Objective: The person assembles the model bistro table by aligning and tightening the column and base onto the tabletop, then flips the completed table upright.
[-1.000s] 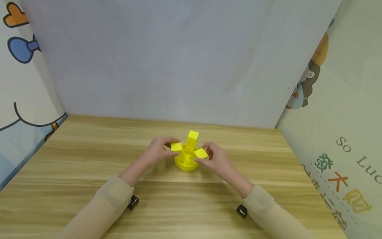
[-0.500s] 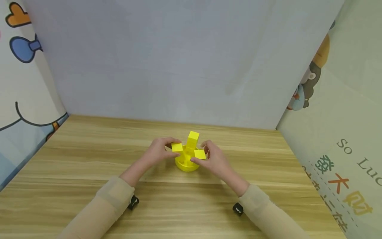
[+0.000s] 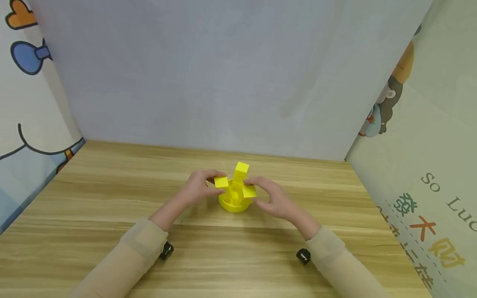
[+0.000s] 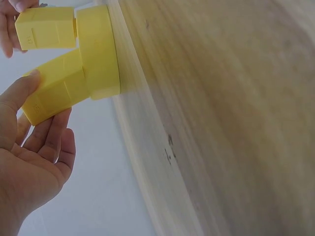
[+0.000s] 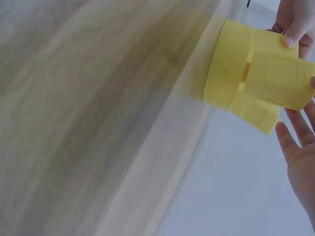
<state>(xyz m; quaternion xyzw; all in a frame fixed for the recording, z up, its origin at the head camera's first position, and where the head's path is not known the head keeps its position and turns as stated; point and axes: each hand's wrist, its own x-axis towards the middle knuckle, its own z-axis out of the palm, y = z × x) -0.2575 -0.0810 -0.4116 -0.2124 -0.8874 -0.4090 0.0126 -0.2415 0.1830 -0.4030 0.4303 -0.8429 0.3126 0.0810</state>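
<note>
A round yellow base (image 3: 234, 208) stands on the wooden table, with three yellow rectangular blocks rising from it. My left hand (image 3: 196, 188) pinches the upper end of the left block (image 3: 221, 182), thumb and fingers on opposite sides. That block (image 4: 56, 86) leans outward from the base (image 4: 98, 54) in the left wrist view. My right hand (image 3: 275, 199) has its forefinger and thumb at opposite edges of the right block's top (image 3: 249, 191). In the right wrist view, fingertips lie right at the end of this block (image 5: 278, 81). The back block (image 3: 241, 169) stands untouched.
The wooden table (image 3: 223, 256) ends at a pale grey back wall (image 3: 208, 82). Printed panels with cartoons (image 3: 27, 58) and lettering (image 3: 425, 227) flank it on both sides. A black wrist device (image 3: 304, 256) sits under each sleeve.
My right hand has shifted its hold: the forefinger now reaches over the right block's far edge, and the thumb has moved rightward to its near corner. My left hand keeps its pinch.
</note>
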